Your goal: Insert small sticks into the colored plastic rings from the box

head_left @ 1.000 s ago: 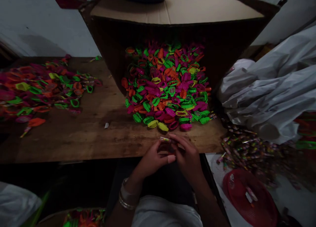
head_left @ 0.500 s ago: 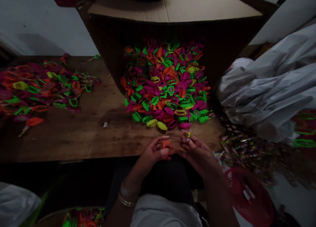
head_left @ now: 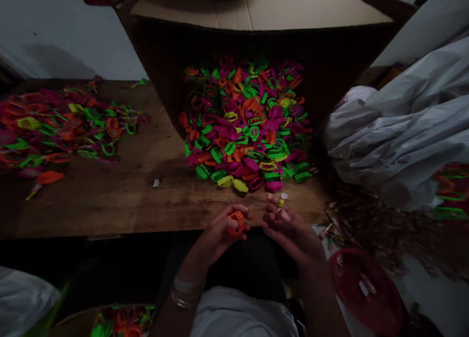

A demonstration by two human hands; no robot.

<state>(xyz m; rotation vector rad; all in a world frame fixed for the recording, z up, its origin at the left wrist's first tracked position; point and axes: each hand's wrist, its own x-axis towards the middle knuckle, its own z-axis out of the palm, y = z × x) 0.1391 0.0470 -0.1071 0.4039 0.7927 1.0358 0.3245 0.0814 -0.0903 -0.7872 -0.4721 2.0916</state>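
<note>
Between the thumb and fingers of my left hand [head_left: 224, 230] is an orange toy watch [head_left: 237, 223], its band curved in a loop. My right hand [head_left: 289, 229] pinches a small clear tube [head_left: 281, 202] with something yellow inside and a white round end on top. Both hands are over the front edge of the wooden table [head_left: 139, 205], a short gap apart. Just beyond them, a big heap of pink, green, orange and yellow toy watches [head_left: 249, 132] spills from a cardboard box [head_left: 264, 14] lying on its side.
On the left of the table lies another pile of toy watches [head_left: 66, 127]. White plastic sacking [head_left: 399, 127] hangs at the right. Below it are many small wrapped pieces [head_left: 381, 234], blurred, and a red round stool or lid [head_left: 366, 298]. A scrap of paper [head_left: 156, 183] lies on the table.
My hands have moved apart. The left has drawn slightly left with the orange toy watch, turning it so the loop shows; the tube in my right hand now stands more exposed.
</note>
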